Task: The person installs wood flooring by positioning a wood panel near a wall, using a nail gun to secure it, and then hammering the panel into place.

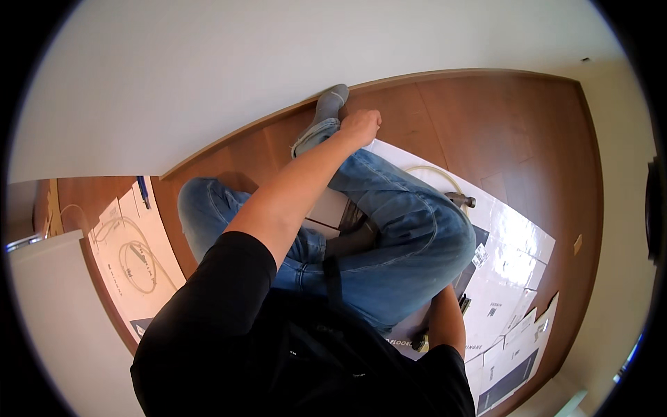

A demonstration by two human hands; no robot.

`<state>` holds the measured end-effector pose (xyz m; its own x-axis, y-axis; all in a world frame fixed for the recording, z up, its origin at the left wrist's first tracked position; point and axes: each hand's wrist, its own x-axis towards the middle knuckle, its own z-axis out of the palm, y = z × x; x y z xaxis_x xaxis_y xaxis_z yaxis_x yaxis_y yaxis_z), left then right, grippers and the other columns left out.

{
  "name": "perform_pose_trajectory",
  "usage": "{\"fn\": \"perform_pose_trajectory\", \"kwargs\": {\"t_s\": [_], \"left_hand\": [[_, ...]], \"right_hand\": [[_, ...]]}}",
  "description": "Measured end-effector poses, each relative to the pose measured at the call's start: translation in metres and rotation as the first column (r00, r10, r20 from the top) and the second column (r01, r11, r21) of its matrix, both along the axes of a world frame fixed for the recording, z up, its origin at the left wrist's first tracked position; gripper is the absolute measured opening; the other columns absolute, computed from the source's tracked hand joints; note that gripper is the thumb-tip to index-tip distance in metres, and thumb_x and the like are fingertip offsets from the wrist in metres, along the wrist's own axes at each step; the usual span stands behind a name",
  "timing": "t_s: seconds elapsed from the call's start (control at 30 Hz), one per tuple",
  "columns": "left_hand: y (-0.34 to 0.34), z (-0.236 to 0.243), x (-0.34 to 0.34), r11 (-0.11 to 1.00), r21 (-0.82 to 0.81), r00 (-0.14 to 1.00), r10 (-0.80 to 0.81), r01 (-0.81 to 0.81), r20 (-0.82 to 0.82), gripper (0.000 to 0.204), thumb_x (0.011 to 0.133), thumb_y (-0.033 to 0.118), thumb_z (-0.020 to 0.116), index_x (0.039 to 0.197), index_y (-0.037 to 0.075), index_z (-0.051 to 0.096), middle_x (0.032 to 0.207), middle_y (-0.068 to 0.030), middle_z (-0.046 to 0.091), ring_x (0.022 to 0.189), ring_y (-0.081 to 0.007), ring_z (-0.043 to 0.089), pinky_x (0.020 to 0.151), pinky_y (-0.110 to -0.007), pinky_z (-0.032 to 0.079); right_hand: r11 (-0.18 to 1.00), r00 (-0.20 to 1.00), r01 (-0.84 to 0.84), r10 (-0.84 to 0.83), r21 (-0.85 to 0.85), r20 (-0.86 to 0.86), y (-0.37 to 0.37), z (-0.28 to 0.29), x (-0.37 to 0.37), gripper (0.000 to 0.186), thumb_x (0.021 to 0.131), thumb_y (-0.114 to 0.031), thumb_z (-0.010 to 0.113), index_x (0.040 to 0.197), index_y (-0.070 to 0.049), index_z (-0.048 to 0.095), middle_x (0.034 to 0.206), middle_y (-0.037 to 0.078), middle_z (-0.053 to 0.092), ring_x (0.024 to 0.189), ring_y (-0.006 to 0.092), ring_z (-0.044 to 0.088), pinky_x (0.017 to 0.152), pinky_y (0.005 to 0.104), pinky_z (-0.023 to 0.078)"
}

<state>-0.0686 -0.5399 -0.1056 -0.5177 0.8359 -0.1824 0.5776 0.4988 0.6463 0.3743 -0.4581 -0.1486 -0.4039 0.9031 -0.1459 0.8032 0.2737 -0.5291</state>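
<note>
My left arm stretches forward across my bent legs. My left hand (363, 127) is closed beside my grey-socked foot (332, 103), close to the floor and the tip of a white cardboard sheet (511, 229). Its curled fingers hide whatever they may hold. My right forearm (448, 321) passes down beside my thigh, and my jeans (417, 229) cover that hand. A hammer (462, 199) lies on the cardboard past my right knee. Near my right forearm sits a partly hidden dark and yellowish object (421, 340) of unclear kind. Another dark object (354, 217) shows between my legs.
Brown wood floor (479, 111) meets the white wall (229, 76) along a wooden baseboard (264, 121). A pale hose (439, 170) curves by the hammer. At left, more hose (125, 264) coils on cardboard (111, 292), with a blue tool (143, 192) nearby.
</note>
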Motion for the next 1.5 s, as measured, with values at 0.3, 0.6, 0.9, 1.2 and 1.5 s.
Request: {"fn": "perform_pose_trajectory", "kwargs": {"t_s": [0.3, 0.6, 0.9, 1.2, 1.5], "left_hand": [[0.080, -0.011, 0.056, 0.995, 0.013, 0.994, -0.102, 0.102, 0.023, 0.040, 0.092, 0.032, 0.077, 0.120, 0.004, 0.071, 0.124, -0.0224, 0.069, 0.113, -0.0398, 0.068, 0.093, -0.050, 0.058], [0.055, -0.063, 0.055, 0.972, 0.200, 0.912, -0.030, 0.122, -0.409, 0.022, 0.095, 0.016, 0.059, 0.100, 0.004, 0.078, 0.119, -0.0176, 0.073, 0.105, -0.0333, 0.072, 0.081, -0.053, 0.059], [-0.280, 0.089, -0.056, 0.715, 0.607, 0.904, 0.427, -0.348, 0.016, 0.020, 0.101, 0.020, 0.059, 0.110, 0.006, 0.069, 0.111, -0.0173, 0.069, 0.108, -0.0379, 0.065, 0.094, -0.047, 0.053], [-0.753, 0.014, -0.024, 0.141, -0.125, 0.188, 0.799, -0.982, -0.571, 0.024, 0.097, 0.020, 0.061, 0.113, 0.009, 0.076, 0.136, -0.0230, 0.058, 0.134, -0.0415, 0.048, 0.109, -0.060, 0.038], [-0.829, -0.025, 0.049, 0.305, -0.175, 0.347, 0.882, -0.936, -0.320, 0.024, 0.104, 0.022, 0.050, 0.112, 0.005, 0.064, 0.121, -0.0245, 0.060, 0.104, -0.0420, 0.066, 0.091, -0.053, 0.054]], "right_hand": [[0.999, 0.999, -0.034, 0.033, 0.033, 0.037, -0.012, 0.004, -0.010, 0.037, 0.096, -0.028, 0.070, 0.122, -0.001, 0.067, 0.090, 0.011, 0.072, 0.072, 0.0236, 0.063, 0.065, 0.0354, 0.052], [0.992, 0.992, -0.125, 0.125, -0.011, -0.015, -0.086, 0.009, -0.006, 0.037, 0.097, -0.028, 0.070, 0.123, -0.002, 0.067, 0.091, 0.010, 0.071, 0.071, 0.0217, 0.062, 0.064, 0.0339, 0.051], [0.988, 0.988, -0.152, 0.152, 0.011, -0.028, -0.071, 0.050, -0.010, 0.037, 0.098, -0.029, 0.070, 0.124, -0.002, 0.067, 0.092, 0.009, 0.071, 0.070, 0.0198, 0.061, 0.063, 0.0324, 0.050], [0.968, 0.968, -0.240, 0.234, -0.068, -0.086, -0.119, 0.162, -0.076, 0.037, 0.099, -0.029, 0.070, 0.125, -0.003, 0.067, 0.093, 0.007, 0.071, 0.069, 0.0179, 0.060, 0.061, 0.0309, 0.050], [0.965, 0.969, -0.222, 0.202, -0.139, -0.145, -0.188, 0.336, -0.114, 0.037, 0.100, -0.030, 0.070, 0.126, -0.004, 0.067, 0.094, 0.006, 0.071, 0.068, 0.0160, 0.059, 0.060, 0.0294, 0.049]]}}
